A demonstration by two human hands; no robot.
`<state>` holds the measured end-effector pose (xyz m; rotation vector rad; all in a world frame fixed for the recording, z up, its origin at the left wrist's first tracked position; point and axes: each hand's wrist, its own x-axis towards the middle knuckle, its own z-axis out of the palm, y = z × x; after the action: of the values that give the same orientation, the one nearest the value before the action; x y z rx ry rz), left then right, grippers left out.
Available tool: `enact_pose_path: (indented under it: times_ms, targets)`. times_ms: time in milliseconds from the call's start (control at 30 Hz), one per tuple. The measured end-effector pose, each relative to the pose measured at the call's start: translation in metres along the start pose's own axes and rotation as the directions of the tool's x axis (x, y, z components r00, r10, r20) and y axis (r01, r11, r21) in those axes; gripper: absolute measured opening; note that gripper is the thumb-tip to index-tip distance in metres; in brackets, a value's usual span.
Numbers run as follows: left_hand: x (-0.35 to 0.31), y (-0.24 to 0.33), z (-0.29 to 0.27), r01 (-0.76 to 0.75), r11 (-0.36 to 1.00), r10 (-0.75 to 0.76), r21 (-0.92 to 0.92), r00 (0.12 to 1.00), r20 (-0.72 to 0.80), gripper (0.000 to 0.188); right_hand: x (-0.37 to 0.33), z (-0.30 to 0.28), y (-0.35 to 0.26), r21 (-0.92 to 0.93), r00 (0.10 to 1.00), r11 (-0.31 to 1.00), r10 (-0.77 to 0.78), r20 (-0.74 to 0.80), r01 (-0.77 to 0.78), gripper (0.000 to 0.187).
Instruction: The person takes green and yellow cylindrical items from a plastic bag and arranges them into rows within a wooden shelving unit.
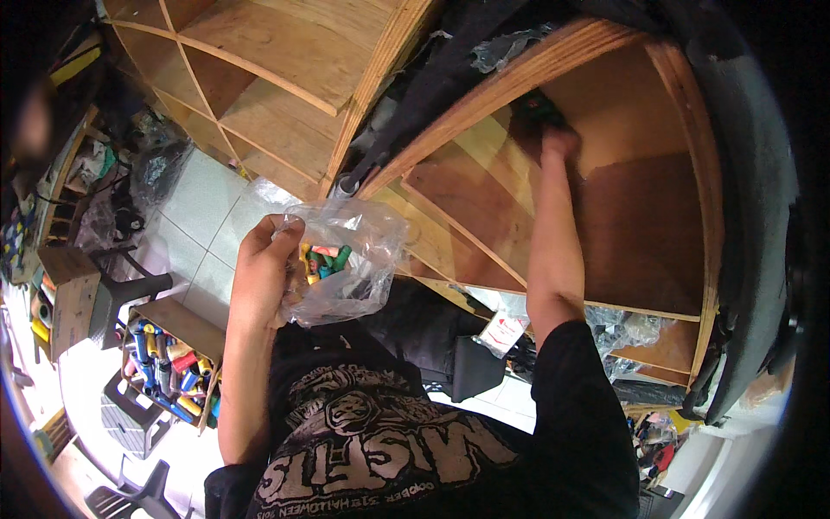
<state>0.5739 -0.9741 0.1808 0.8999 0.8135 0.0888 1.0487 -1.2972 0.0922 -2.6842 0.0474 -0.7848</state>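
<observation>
My left hand [266, 255] pinches the rim of a clear plastic bag [373, 290] between thumb and fingers. Inside the bag lie several small coloured pieces [325, 261], green, yellow, orange and blue; their kind is too small to tell. My right hand [562, 144] reaches deep into a compartment of a wooden shelf unit [644, 225]. Its fingers look closed against a dark bundle with green and red specks [536, 112]. Shadow there hides the grip and what the bundle is made of.
A second wooden shelf unit [259, 52] stands at upper left. At lower left a cardboard box [173, 316] holds several coloured tubes or spools, beside black plastic stools [134, 290]. A black bin-like container [475, 368] and crumpled clear plastic [635, 329] lie near my right arm.
</observation>
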Motion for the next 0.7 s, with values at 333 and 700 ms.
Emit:
enact_pose_path:
  times_ms: [333, 700]
  targets:
    - [0.000, 0.002, -0.004, 0.001, 1.000, -0.001, -0.031, 1.000, -0.003, 0.015, 0.027, 0.014, 0.023, -0.351, 0.990, 0.930, -0.069, 0.122, 0.108, 0.040]
    - [-0.002, -0.001, 0.007, -0.005, 0.999, 0.004, 0.038, 1.000, 0.025, 0.016, -0.043, -0.053, -0.024, 0.559, 0.901, 0.742, 0.141, 0.411, -0.371, 0.031]
